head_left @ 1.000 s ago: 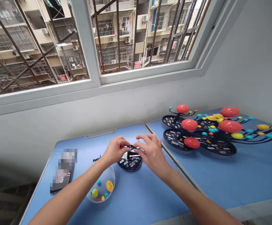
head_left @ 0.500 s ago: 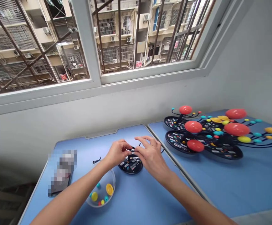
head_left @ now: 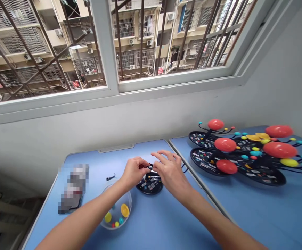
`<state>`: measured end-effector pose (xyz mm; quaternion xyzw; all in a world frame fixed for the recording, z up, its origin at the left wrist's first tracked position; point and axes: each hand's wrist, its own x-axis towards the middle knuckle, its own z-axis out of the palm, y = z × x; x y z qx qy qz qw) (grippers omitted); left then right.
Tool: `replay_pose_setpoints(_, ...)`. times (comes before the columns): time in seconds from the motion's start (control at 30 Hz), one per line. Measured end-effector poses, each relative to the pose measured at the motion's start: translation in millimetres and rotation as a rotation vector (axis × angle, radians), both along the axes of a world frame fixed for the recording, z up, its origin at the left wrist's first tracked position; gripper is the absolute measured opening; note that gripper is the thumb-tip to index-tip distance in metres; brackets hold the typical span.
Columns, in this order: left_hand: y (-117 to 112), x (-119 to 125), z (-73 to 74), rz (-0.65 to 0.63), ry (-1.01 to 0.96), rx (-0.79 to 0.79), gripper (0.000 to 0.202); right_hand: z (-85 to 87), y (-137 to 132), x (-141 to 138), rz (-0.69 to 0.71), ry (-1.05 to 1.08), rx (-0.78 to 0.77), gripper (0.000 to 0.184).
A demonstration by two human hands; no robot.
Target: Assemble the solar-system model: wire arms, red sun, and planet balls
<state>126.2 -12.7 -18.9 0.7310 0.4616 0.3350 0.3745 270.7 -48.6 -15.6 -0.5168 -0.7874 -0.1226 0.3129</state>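
My left hand [head_left: 135, 173] and my right hand [head_left: 170, 172] meet above a round black base [head_left: 151, 188] printed with small labels. The thumb and index finger of my left hand are pinched together. Those of my right hand close in a pinch right beside them, while its other fingers are raised. What they grip is too small and covered to make out. Thin black rods stick out past my right hand. Beside my left forearm is a clear round bowl [head_left: 130, 203] with several coloured balls and a yellow half-dome [head_left: 124, 210].
A loose black curved arm [head_left: 111, 177] lies left of the base. Further left is a blurred-out item [head_left: 74, 189]. On the right table, several planet models with red domes [head_left: 225, 144] stand on black bases [head_left: 208, 161]. A seam [head_left: 205, 191] separates the two blue tables.
The view has swung slightly left, so everything sits further right in it. Both hands stay pinched together over the black base, with only slight finger movement.
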Motion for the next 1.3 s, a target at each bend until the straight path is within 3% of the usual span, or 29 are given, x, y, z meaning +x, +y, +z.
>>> replay_pose_setpoints(0.27, -5.5, -0.6, -4.0, 0.031, -0.121, -0.071, 0.015, 1.5, 1.8, -1.1, 0.035, 0.002, -0.029, 0.021)
replay_pose_setpoints(0.47, -4.4, -2.9, 1.1, 0.006, -0.082, -0.093, 0.013, 5.5, 3.6, -1.1, 0.079, -0.053, -0.091, 0.028)
replay_pose_setpoints(0.73, -4.5, -0.4, -1.0, 0.017, 0.022, 0.045, 0.013, 1.0, 4.0, -0.9, 0.088, -0.039, -0.129, 0.024)
replay_pose_setpoints(1.13, -9.9, 0.8, -11.7, 0.056, 0.024, -0.043, 0.016, -2.9, 3.8, -4.2, 0.11, -0.072, -0.172, 0.025)
replay_pose_setpoints(1.3, 2.5, -21.4, 4.3, 0.001, 0.146, -0.024, 0.036, -3.0, 3.1, -3.2, 0.096, -0.042, -0.172, 0.02)
